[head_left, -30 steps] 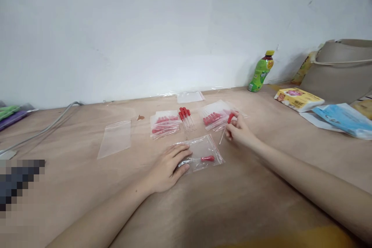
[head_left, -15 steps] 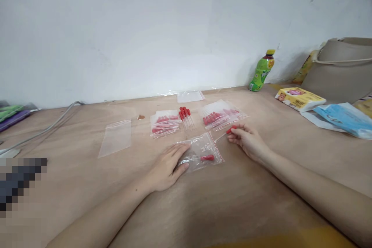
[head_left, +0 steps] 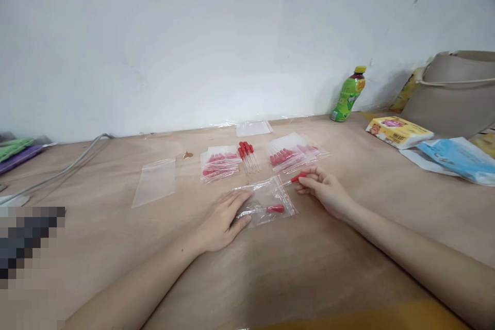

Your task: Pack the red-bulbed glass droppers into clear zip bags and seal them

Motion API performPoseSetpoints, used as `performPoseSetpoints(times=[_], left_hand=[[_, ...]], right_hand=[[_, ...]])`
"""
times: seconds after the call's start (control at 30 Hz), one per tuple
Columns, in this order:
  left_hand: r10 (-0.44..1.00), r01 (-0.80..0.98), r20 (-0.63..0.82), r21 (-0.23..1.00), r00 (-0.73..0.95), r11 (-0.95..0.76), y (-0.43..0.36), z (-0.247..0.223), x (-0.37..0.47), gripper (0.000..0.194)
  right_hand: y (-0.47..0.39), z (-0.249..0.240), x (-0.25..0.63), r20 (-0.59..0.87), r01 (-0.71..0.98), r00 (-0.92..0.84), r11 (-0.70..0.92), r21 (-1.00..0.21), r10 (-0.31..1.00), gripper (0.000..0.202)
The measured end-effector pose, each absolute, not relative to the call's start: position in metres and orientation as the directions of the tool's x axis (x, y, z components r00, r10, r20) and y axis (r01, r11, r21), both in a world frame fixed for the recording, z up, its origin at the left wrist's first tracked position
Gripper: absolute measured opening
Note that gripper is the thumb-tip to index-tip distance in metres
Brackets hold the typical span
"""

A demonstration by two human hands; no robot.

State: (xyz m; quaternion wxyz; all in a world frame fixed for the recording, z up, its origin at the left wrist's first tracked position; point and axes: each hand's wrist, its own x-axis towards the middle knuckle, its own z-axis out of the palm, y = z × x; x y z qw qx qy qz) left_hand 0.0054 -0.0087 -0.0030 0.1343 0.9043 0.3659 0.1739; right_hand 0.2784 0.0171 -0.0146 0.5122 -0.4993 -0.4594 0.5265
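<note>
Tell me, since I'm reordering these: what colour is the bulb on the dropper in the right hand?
Red, seen in the head view: the dropper in the right hand.

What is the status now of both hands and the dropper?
Left hand flat on clear bag. Right hand pinches red-bulb dropper at bag mouth. Nothing blocking.

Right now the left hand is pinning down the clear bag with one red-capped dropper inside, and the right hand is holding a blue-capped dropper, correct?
Not quite. In the head view the dropper in the right hand has a red cap, not blue. The left hand does pin the clear bag.
</note>
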Motion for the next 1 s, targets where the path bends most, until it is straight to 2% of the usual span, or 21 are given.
performPoseSetpoints(times=[0.13, 0.27, 0.4, 0.57, 0.67, 0.73, 0.8, 0.87, 1.0], left_hand=[[0.709, 0.614, 0.217, 0.374, 0.671, -0.696, -0.009, -0.003, 0.005, 0.047], [0.708, 0.615, 0.212, 0.369, 0.674, -0.697, -0.008, -0.003, 0.006, 0.047], [0.706, 0.614, 0.208, 0.37, 0.677, -0.697, -0.008, -0.002, 0.007, 0.047], [0.71, 0.607, 0.227, 0.388, 0.666, -0.694, -0.009, -0.003, 0.007, 0.044], [0.71, 0.593, 0.226, 0.417, 0.667, -0.689, -0.009, -0.002, 0.008, 0.03], [0.705, 0.582, 0.225, 0.428, 0.672, -0.691, -0.009, -0.001, 0.008, 0.019], [0.703, 0.576, 0.225, 0.435, 0.675, -0.692, -0.009, 0.0, 0.009, 0.012], [0.706, 0.574, 0.222, 0.446, 0.672, -0.687, -0.009, 0.001, 0.009, 0.009], [0.718, 0.573, 0.218, 0.472, 0.661, -0.671, -0.009, 0.0, 0.009, 0.009]], right_hand=[[0.014, -0.015, 0.282, 0.015, 0.248, -0.248, 0.079, -0.966, 0.969, 0.031], [0.016, -0.02, 0.28, 0.139, 0.47, -0.369, 0.314, -0.825, 0.919, 0.023], [0.019, -0.026, 0.27, 0.275, 0.515, -0.395, 0.459, -0.724, 0.877, 0.02], [0.017, -0.017, 0.269, 0.255, 0.52, -0.561, 0.575, -0.631, 0.787, 0.025], [0.02, -0.004, 0.276, 0.193, 0.443, -0.665, 0.589, -0.676, 0.721, 0.027], [0.026, 0.003, 0.278, 0.167, 0.444, -0.622, 0.521, -0.729, 0.765, 0.025], [0.037, 0.009, 0.277, 0.198, 0.528, -0.466, 0.45, -0.72, 0.862, 0.021], [0.051, 0.012, 0.269, 0.271, 0.629, -0.332, 0.426, -0.65, 0.903, 0.015], [0.086, 0.015, 0.234, 0.372, 0.738, -0.264, 0.435, -0.517, 0.89, 0.009]])
